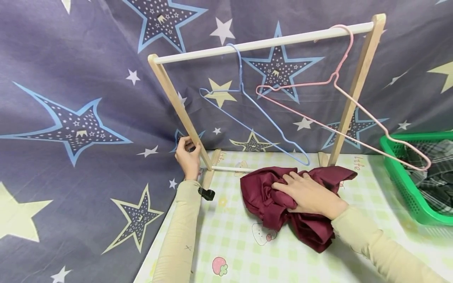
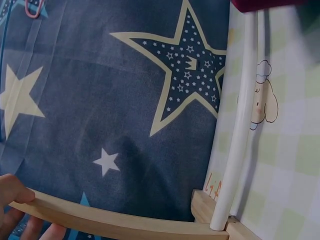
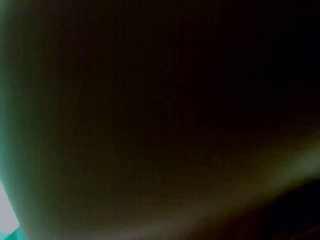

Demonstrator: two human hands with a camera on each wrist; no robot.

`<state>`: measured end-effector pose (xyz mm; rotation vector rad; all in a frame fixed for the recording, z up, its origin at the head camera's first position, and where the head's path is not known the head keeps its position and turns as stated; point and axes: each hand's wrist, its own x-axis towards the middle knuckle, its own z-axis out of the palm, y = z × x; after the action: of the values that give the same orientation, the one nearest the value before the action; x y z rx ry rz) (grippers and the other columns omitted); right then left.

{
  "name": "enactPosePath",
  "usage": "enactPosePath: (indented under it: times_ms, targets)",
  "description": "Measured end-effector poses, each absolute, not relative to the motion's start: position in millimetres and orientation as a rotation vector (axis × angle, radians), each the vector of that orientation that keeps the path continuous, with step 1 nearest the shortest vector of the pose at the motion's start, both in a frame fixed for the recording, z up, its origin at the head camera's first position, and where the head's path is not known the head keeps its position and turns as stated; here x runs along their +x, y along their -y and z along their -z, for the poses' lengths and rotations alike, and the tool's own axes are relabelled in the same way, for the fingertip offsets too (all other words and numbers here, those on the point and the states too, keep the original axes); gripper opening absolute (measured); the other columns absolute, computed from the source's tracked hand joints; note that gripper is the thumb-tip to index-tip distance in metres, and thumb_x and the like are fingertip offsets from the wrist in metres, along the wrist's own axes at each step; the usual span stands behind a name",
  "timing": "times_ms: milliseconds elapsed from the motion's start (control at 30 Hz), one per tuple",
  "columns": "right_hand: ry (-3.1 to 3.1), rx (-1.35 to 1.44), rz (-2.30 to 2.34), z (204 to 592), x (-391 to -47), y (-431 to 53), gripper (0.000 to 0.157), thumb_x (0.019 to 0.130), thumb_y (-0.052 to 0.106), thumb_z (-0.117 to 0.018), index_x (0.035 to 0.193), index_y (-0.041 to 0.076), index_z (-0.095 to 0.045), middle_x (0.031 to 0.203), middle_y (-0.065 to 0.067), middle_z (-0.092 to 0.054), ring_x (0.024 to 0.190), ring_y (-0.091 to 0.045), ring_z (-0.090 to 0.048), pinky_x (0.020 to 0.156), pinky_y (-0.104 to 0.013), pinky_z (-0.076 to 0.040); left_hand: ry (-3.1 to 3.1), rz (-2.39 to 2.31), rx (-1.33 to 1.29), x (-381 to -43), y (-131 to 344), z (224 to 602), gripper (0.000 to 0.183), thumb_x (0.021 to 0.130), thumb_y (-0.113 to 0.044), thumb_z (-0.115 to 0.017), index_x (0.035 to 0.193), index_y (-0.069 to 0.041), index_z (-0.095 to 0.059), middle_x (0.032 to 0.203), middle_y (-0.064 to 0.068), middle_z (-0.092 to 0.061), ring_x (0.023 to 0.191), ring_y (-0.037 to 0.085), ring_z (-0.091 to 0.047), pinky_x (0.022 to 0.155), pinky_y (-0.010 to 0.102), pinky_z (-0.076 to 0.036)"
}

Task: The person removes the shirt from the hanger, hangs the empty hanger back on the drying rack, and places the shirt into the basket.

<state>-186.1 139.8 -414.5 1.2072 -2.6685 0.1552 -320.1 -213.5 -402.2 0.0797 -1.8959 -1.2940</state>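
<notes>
My left hand (image 1: 188, 157) grips the left wooden post (image 1: 177, 106) of a small clothes rack near its lower end. In the left wrist view the thumb (image 2: 15, 190) lies over the post and the fingers come from below. My right hand (image 1: 307, 192) grips a crumpled maroon garment (image 1: 258, 188) on the table, in front of the rack's lower bar. The kind of garment is hidden by its folds. A blue hanger (image 1: 262, 108) and a pink hanger (image 1: 301, 112) hang from the white top bar (image 1: 276, 41). The right wrist view is almost wholly dark.
At the right a green basket (image 1: 401, 192) holds dark plaid cloth (image 1: 437, 161). A checked tablecloth (image 1: 226, 228) lies under the rack. Behind the rack and along the left hangs a dark star-patterned curtain (image 1: 102, 169). The pink hanger's right end overlaps the basket in the head view.
</notes>
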Motion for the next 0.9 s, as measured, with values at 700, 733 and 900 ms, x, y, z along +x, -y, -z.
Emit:
enactPosePath:
  times_ms: [700,733,900]
  targets:
    - [2.641,1.129,-0.019,369.8,-171.2,-185.1,0.062,0.077,0.041,-0.079,0.131,0.018,-0.06,0.118,-0.013,-0.059,0.109,-0.034,-0.055,0.076,-0.057,-0.049,1.894,1.34,0.101,-322.6,212.5,400.9,0.021,0.083,0.005,-0.073,0.102,-0.003,-0.07,0.103,0.016,-0.071,0.095,0.032,-0.07,0.089,0.048,-0.055]
    - [2.636,1.13,-0.017,368.4,-170.4,-187.7,0.061,0.077,0.04,-0.079,0.131,0.018,-0.06,0.117,-0.012,-0.06,0.108,-0.034,-0.055,0.075,-0.057,-0.049,1.895,1.342,0.105,-322.5,212.4,401.0,0.022,0.083,0.005,-0.072,0.103,-0.004,-0.07,0.103,0.016,-0.071,0.095,0.032,-0.07,0.089,0.048,-0.055]
    - [2.592,1.125,0.011,364.0,-168.3,-200.4,0.061,0.071,0.034,-0.083,0.127,0.02,-0.063,0.109,-0.009,-0.06,0.101,-0.031,-0.055,0.07,-0.052,-0.048,1.899,1.339,0.107,-321.8,212.4,401.2,0.021,0.083,0.004,-0.072,0.102,-0.003,-0.07,0.104,0.016,-0.071,0.095,0.032,-0.07,0.089,0.047,-0.055]
